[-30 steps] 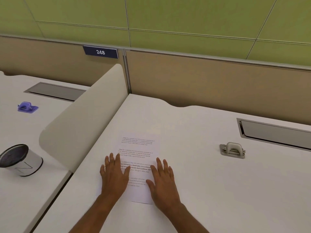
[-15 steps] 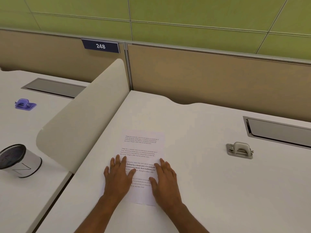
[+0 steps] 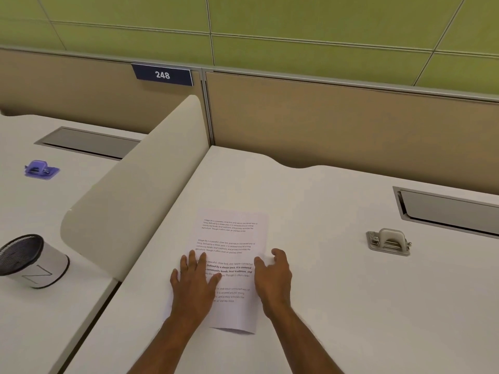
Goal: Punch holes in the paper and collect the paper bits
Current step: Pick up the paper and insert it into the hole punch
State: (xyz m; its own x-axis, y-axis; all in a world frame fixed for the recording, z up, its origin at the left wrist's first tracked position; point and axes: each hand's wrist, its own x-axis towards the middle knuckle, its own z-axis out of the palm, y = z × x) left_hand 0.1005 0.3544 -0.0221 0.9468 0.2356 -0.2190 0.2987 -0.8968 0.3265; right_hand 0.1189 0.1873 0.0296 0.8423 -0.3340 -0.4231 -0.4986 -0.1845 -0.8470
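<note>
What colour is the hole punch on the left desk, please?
The punch is purple; head view.

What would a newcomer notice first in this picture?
Most likely the printed paper in the middle of the desk, with the left hand flat on it and the right hand at its right edge. A grey hole punch sits apart, further right.

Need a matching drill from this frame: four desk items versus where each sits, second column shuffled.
Items:
1 paper
2 grey hole punch
3 purple hole punch
4 mesh-topped cup

Places:
A neighbouring desk, far end
B under the left hand
C same desk, right of the paper
D neighbouring desk, near end

Pairs: 1-B, 2-C, 3-A, 4-D
</note>
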